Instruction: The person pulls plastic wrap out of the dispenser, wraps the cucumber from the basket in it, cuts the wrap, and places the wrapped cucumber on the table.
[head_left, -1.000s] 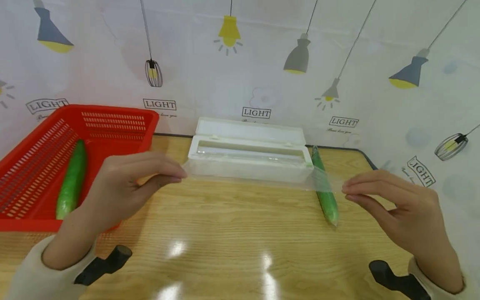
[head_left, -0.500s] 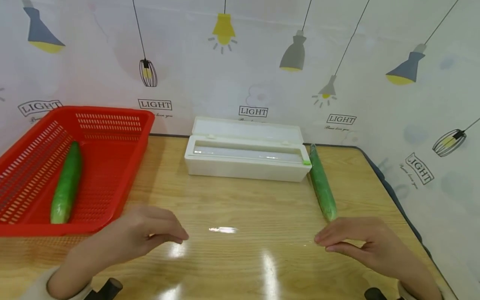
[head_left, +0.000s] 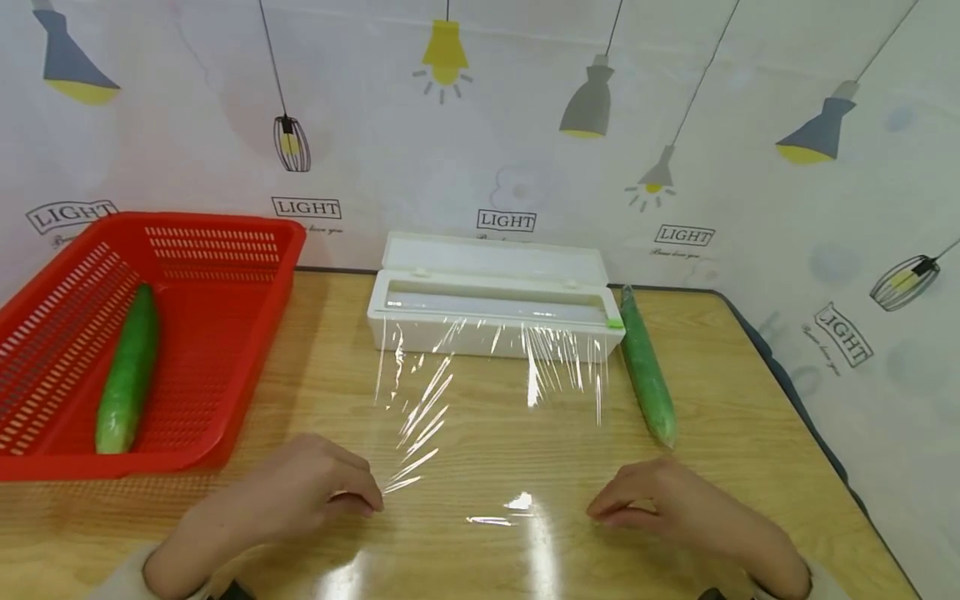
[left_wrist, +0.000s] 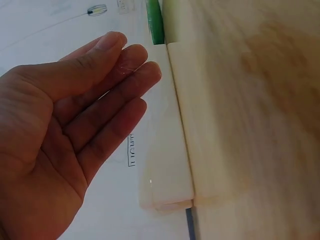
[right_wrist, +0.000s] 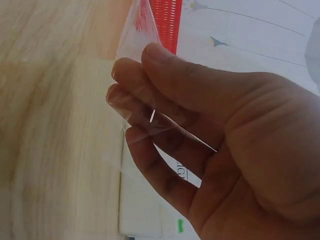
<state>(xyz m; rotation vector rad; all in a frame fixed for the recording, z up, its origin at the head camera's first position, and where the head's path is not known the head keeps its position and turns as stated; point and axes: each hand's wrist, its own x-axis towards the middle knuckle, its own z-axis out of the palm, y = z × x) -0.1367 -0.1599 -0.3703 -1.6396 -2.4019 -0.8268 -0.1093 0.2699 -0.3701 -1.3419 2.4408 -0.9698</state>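
Observation:
A sheet of clear cling film (head_left: 427, 417) stretches from the white cling film box (head_left: 480, 337) toward the front of the table. My left hand (head_left: 311, 492) pinches its near left corner between thumb and fingers. The near right corner is pinched by my right hand (head_left: 660, 504); in the right wrist view the film (right_wrist: 142, 30) bunches at the thumb and forefinger and hangs over the other fingers. The box lid (head_left: 495, 254) stands raised at the back, with the film roll (head_left: 491, 307) showing inside. A small green slider (head_left: 615, 323) sits at the box's right end.
On the left stands a red perforated basket (head_left: 255, 367) holding one cucumber (head_left: 129, 367). Another cucumber (head_left: 647, 367), seemingly film-wrapped, lies to the right of the box. A wall covering printed with lamps (head_left: 420, 150) rises behind the wooden table (head_left: 315, 350).
Both hands have come down and back from the box toward the table's front, drawing the film out longer. They have also moved closer together. The view has shifted slightly.

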